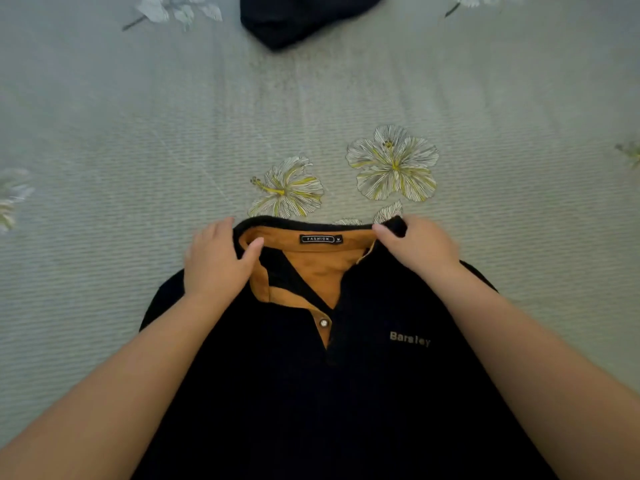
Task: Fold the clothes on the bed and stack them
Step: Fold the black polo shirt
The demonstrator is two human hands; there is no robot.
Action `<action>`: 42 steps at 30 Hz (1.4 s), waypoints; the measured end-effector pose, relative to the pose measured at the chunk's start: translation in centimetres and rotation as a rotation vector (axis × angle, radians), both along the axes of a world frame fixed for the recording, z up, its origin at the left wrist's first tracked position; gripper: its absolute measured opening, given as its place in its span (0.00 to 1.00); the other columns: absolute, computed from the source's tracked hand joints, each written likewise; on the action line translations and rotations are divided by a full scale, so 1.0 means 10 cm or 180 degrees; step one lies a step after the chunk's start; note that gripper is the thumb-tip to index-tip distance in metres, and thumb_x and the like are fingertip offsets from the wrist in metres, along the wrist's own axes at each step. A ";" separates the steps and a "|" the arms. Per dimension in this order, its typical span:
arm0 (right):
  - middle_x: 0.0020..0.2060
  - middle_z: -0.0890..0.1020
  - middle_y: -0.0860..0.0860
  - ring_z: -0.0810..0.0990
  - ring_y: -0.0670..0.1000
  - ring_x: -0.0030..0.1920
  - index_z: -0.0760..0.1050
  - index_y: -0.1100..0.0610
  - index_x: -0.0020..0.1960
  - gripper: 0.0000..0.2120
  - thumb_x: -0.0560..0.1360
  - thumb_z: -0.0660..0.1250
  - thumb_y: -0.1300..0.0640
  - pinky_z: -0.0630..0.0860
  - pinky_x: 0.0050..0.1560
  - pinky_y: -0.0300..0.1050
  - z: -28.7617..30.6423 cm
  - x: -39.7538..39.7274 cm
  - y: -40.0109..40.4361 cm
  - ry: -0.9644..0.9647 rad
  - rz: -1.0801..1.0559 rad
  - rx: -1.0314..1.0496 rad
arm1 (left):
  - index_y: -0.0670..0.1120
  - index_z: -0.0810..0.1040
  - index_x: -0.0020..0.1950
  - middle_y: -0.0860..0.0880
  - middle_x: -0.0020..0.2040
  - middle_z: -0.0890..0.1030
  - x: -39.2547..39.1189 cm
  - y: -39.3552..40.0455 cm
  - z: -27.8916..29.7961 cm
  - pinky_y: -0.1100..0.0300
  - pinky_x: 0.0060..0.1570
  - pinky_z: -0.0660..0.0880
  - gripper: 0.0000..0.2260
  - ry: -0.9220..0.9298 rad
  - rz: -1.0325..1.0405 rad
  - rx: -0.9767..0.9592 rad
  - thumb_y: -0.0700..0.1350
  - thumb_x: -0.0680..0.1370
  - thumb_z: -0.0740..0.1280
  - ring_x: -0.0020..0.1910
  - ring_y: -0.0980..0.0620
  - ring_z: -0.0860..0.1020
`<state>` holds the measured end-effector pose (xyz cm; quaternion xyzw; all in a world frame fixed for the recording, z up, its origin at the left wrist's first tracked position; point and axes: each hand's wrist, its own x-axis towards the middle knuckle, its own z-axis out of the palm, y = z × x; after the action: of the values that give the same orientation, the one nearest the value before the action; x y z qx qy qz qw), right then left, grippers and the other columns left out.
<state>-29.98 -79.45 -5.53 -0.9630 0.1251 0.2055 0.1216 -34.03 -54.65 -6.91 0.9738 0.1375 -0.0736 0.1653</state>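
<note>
The head view looks down on a black polo shirt (346, 393) lying front-up on the bed (138, 133), its collar end pointing away from the person. The left hand (216, 261) pinches the collar (311, 226) at its left corner, thumb on the mustard lining, the other fingers curled behind the edge. The right hand (419, 247) pinches the opposite corner the same way. Holding both corners probably keeps the shirt square and taut for folding. The knit looks soft and matte; a woven label (320, 239) and a snap button (324, 322) sit on the tan placket. A dark folded garment (298, 19) lies well apart at the far edge, on the ribbed, flower-printed cover.
</note>
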 end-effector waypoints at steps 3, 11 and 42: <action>0.57 0.77 0.56 0.72 0.58 0.60 0.75 0.58 0.57 0.26 0.72 0.60 0.38 0.66 0.57 0.50 0.05 0.09 0.10 0.0079 0.0447 -0.1010 | 0.40 0.76 0.54 0.40 0.54 0.76 0.09 -0.07 0.01 0.49 0.50 0.67 0.17 0.0152 -0.0003 0.0519 0.52 0.76 0.62 0.57 0.40 0.69; 0.49 0.80 0.65 0.77 0.62 0.52 0.77 0.68 0.50 0.13 0.73 0.59 0.60 0.71 0.46 0.46 0.25 0.30 0.02 -0.0557 -0.0911 0.0610 | 0.34 0.71 0.53 0.32 0.52 0.76 0.29 -0.11 0.26 0.49 0.46 0.68 0.13 -0.0443 0.0826 -0.0433 0.45 0.79 0.57 0.52 0.34 0.74; 0.53 0.77 0.67 0.74 0.64 0.55 0.71 0.66 0.55 0.10 0.77 0.56 0.63 0.69 0.52 0.51 0.06 -1.40 -2.02 -0.0694 -0.1844 -0.0101 | 0.43 0.65 0.71 0.42 0.73 0.62 -1.53 -1.63 -0.11 0.44 0.69 0.46 0.24 0.0268 -0.1998 0.0130 0.51 0.77 0.59 0.74 0.43 0.54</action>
<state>-44.03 -99.63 -4.90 -0.9054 0.3838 0.0557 0.1728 -49.32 -70.97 -8.00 0.9679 -0.1615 -0.1584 0.1091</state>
